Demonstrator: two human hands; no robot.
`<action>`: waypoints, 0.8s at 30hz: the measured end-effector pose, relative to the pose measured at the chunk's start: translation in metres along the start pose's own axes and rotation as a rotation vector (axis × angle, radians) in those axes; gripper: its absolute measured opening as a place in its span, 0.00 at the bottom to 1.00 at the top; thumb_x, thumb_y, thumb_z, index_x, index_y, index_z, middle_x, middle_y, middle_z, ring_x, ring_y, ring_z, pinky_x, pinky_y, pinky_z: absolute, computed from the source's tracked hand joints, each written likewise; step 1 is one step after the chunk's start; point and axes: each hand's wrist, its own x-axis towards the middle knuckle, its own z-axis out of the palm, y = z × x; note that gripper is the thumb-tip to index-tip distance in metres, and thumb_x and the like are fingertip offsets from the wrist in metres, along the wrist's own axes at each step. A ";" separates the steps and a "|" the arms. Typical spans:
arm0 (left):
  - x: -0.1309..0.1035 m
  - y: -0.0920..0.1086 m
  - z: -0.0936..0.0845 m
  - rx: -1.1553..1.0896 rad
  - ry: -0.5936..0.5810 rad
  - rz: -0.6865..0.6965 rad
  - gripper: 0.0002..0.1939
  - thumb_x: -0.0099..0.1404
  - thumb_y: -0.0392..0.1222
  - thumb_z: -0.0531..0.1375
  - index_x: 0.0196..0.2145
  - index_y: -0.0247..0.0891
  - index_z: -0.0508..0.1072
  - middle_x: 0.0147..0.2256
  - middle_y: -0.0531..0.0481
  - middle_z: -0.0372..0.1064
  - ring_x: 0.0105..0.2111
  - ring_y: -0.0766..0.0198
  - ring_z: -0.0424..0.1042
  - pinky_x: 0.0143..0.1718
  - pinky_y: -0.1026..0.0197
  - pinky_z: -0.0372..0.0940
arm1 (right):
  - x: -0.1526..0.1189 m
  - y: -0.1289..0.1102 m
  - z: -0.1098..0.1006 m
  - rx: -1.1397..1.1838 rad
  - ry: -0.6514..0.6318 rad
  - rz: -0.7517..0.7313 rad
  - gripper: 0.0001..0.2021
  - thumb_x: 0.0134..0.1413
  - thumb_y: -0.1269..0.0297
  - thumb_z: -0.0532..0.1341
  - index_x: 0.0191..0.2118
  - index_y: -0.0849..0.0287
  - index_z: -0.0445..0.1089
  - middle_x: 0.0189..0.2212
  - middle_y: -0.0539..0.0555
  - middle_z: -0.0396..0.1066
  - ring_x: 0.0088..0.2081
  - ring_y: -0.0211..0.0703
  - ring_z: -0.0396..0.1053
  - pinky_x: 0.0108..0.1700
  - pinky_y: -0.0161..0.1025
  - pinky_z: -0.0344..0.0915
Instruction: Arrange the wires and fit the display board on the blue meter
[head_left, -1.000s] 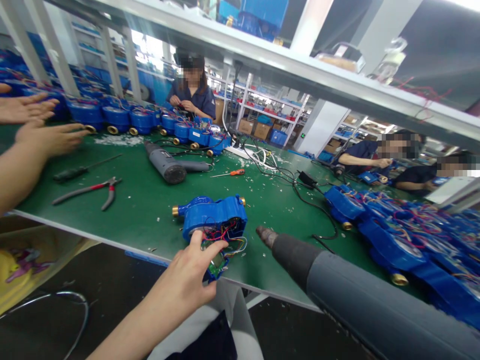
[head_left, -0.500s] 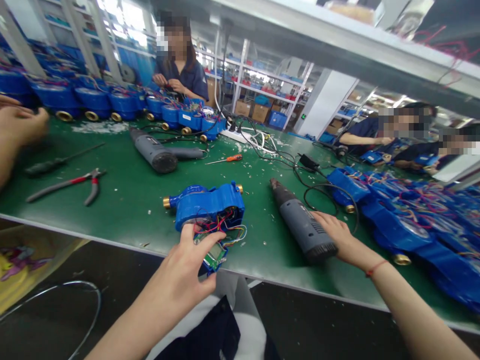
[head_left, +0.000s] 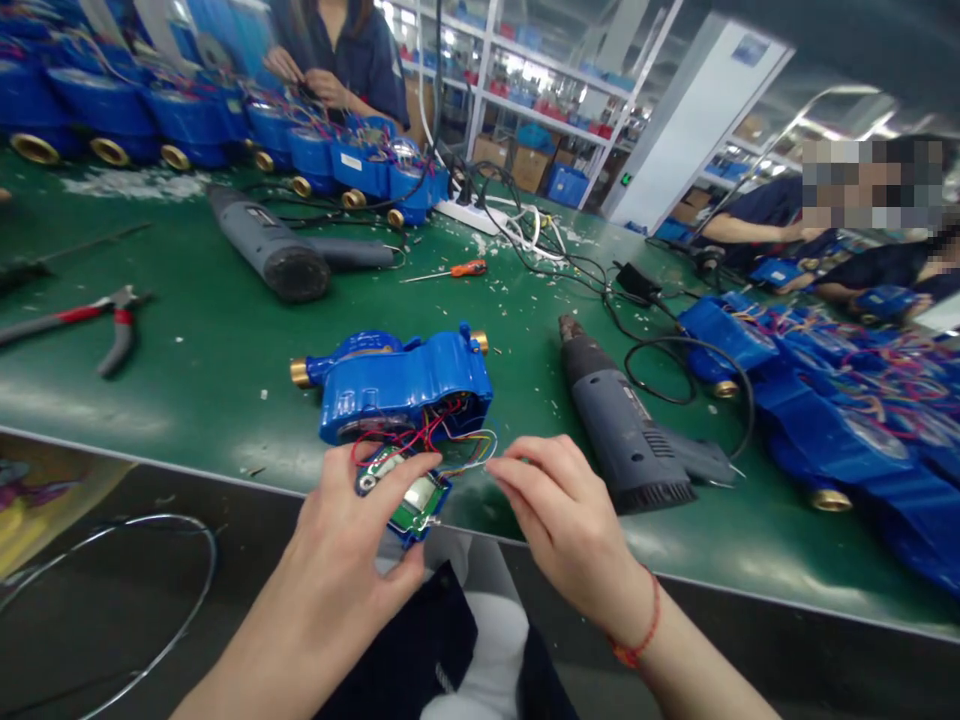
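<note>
My left hand (head_left: 356,535) grips a small green circuit board (head_left: 409,500) in a blue casing at the table's front edge. Red, white and yellow wires (head_left: 476,448) run from the board into a blue water meter (head_left: 401,380) with brass ends, which lies just behind it. My right hand (head_left: 566,510) is at the wires, thumb and fingertips pinched together at the white wire's loop; whether the wire is between the fingertips is hard to make out. To the right of that hand a grey heat gun (head_left: 619,415) rests on the table.
A second heat gun (head_left: 270,245), an orange screwdriver (head_left: 469,268) and cutting pliers (head_left: 112,315) lie on the green table (head_left: 217,400). Rows of blue meters (head_left: 840,400) stand right and back left. A power strip (head_left: 472,215) trails cables. Co-workers (head_left: 349,60) sit beyond.
My right hand has let go of the heat gun, which now lies on the table, and has moved left to the wires. My left hand still holds the circuit board.
</note>
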 end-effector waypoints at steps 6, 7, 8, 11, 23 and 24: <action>0.000 0.002 -0.002 -0.003 -0.041 0.003 0.30 0.56 0.32 0.58 0.57 0.48 0.65 0.51 0.43 0.51 0.52 0.46 0.66 0.49 0.44 0.70 | 0.009 0.015 0.022 -0.071 -0.129 -0.014 0.09 0.64 0.76 0.56 0.43 0.63 0.73 0.46 0.59 0.72 0.40 0.45 0.65 0.41 0.42 0.68; 0.000 0.003 -0.003 -0.005 -0.059 -0.008 0.30 0.56 0.32 0.58 0.57 0.48 0.65 0.51 0.43 0.51 0.52 0.46 0.66 0.49 0.44 0.70 | 0.009 0.016 0.022 -0.078 -0.157 -0.009 0.09 0.65 0.75 0.55 0.43 0.62 0.73 0.46 0.59 0.71 0.41 0.45 0.66 0.41 0.42 0.68; 0.001 0.003 -0.004 -0.009 -0.071 -0.019 0.30 0.57 0.32 0.58 0.57 0.48 0.65 0.51 0.43 0.50 0.52 0.46 0.66 0.49 0.44 0.70 | 0.009 0.016 0.022 -0.077 -0.176 -0.005 0.10 0.65 0.75 0.54 0.43 0.62 0.73 0.47 0.59 0.71 0.42 0.46 0.66 0.41 0.42 0.69; 0.000 0.004 -0.005 -0.015 -0.079 -0.034 0.30 0.57 0.32 0.59 0.57 0.48 0.65 0.50 0.44 0.50 0.52 0.46 0.66 0.49 0.44 0.70 | 0.011 0.014 0.020 -0.056 -0.198 0.011 0.09 0.66 0.74 0.54 0.41 0.61 0.72 0.47 0.59 0.70 0.44 0.46 0.68 0.42 0.41 0.69; 0.001 0.004 -0.001 0.034 -0.041 -0.013 0.33 0.53 0.31 0.60 0.56 0.49 0.66 0.49 0.45 0.51 0.50 0.46 0.66 0.48 0.44 0.71 | 0.023 0.010 0.015 0.160 -0.288 0.147 0.06 0.65 0.71 0.58 0.39 0.58 0.73 0.37 0.53 0.71 0.38 0.40 0.69 0.39 0.37 0.67; 0.001 0.003 0.000 0.038 -0.027 -0.011 0.33 0.52 0.32 0.60 0.56 0.49 0.66 0.49 0.45 0.51 0.50 0.46 0.66 0.48 0.44 0.72 | 0.024 0.009 0.015 0.194 -0.283 0.163 0.06 0.65 0.71 0.58 0.39 0.58 0.73 0.36 0.52 0.71 0.38 0.40 0.69 0.39 0.36 0.66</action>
